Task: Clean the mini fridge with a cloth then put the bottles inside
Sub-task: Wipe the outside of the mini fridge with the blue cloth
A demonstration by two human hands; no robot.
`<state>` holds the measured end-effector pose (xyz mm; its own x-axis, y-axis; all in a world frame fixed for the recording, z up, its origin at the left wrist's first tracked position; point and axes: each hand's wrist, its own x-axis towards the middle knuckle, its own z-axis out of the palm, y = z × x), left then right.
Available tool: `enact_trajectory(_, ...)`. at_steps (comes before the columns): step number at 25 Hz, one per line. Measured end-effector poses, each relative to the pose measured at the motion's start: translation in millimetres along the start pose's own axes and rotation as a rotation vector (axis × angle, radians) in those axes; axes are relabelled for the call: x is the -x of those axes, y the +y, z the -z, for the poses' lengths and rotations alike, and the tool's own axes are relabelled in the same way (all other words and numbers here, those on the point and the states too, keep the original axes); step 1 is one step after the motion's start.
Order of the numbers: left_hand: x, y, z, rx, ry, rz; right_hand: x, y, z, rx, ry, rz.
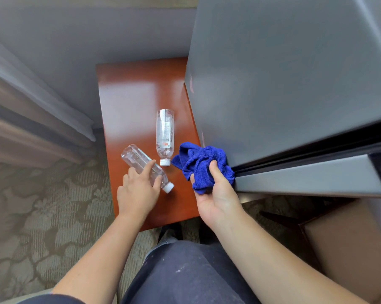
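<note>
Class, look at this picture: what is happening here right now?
A person stands at a grey mini fridge beside a glossy reddish wooden table. The right hand grips a crumpled blue cloth at the fridge's corner. The left hand rests on one clear plastic bottle lying on the table; a second labelled bottle lies beside it.

The mini fridge (pixel 283 80) runs off past the top and right edges, its inside hidden from view.

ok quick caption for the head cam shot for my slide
Right hand bunches a blue cloth against the mini fridge while the left hand reaches onto one of two clear bottles lying on the wooden table.
</note>
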<state>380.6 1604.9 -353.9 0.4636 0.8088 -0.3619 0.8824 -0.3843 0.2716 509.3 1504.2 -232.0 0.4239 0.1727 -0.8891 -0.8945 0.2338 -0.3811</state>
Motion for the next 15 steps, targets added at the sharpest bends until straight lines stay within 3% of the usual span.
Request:
enact_trajectory(5, -34.9, -4.4, 5.7, -0.019, 0.141, -0.039, 40.7, -20.3, -13.9, -0.091, -0.149, 0.015)
enact_trajectory(12, -71.3, 5.4, 21.3, 0.030, 0.152, -0.179, 49.0, -22.4, -22.8, -0.091, -0.214, 0.069)
enact_trajectory(13, -69.3, 10.8, 22.8, 0.101, 0.186, -0.158, 42.2, -18.8, -21.4, -0.079, -0.202, 0.078)
enact_trajectory(15, -55.7, 33.3, 31.0, 0.534, 0.159, -0.088, 25.9, -11.1, -18.1, -0.049, -0.176, 0.092)
